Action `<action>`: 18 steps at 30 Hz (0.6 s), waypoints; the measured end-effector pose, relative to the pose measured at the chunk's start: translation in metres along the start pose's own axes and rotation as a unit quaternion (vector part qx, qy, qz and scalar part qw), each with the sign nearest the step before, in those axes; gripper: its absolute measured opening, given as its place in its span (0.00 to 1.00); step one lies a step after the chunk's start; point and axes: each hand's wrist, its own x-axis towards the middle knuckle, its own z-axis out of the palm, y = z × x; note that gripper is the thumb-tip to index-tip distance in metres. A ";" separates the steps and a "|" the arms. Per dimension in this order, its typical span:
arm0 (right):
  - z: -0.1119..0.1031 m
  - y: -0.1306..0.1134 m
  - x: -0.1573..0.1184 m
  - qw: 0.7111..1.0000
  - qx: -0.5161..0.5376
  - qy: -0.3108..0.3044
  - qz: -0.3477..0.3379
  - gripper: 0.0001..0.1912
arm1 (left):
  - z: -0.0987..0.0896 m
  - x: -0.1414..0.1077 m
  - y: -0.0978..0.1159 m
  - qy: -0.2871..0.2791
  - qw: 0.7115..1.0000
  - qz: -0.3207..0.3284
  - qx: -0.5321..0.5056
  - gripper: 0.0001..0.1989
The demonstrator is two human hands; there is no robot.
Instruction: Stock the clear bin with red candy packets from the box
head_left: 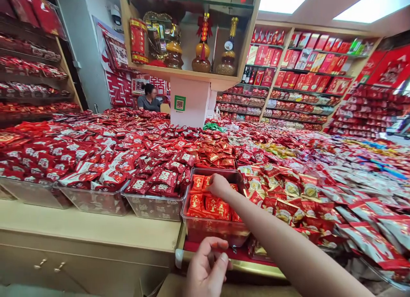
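Observation:
A clear plastic bin (211,226) holds small red packets with gold writing (212,205) in the centre. My right hand (220,186) reaches in over these packets from the lower right. Its fingers are bent down at a packet near the back of the bin, and their tips are hidden. In front of the bin, lower in the picture, my left hand (208,267) is raised with curled fingers. Its thumb stands apart from the fingertips, and nothing shows between them.
Bins of dark red packets (163,177) line the cream counter (96,228) on the left. Red and white packets (378,228) are heaped at the right. A glass-shelved cabinet (192,75) hangs over the middle; a person (150,100) sits behind.

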 end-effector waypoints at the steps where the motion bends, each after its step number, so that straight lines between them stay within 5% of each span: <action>1: -0.001 0.000 0.000 1.000 -0.028 -0.008 -0.001 0.10 | -0.001 0.000 -0.001 -0.008 1.000 -0.001 0.007 0.09; 12: -0.021 -0.017 -0.018 0.987 -0.145 0.015 -0.061 0.12 | 0.000 0.000 0.003 -0.019 0.999 -0.012 0.043 0.08; 16: -0.044 -0.018 -0.076 0.984 -0.120 0.039 -0.124 0.11 | 0.001 0.000 0.009 0.008 1.000 0.003 0.018 0.08; 18: -0.048 -0.003 -0.120 0.985 -0.054 -0.054 -0.157 0.08 | 0.002 -0.001 0.011 0.008 1.000 0.006 -0.011 0.08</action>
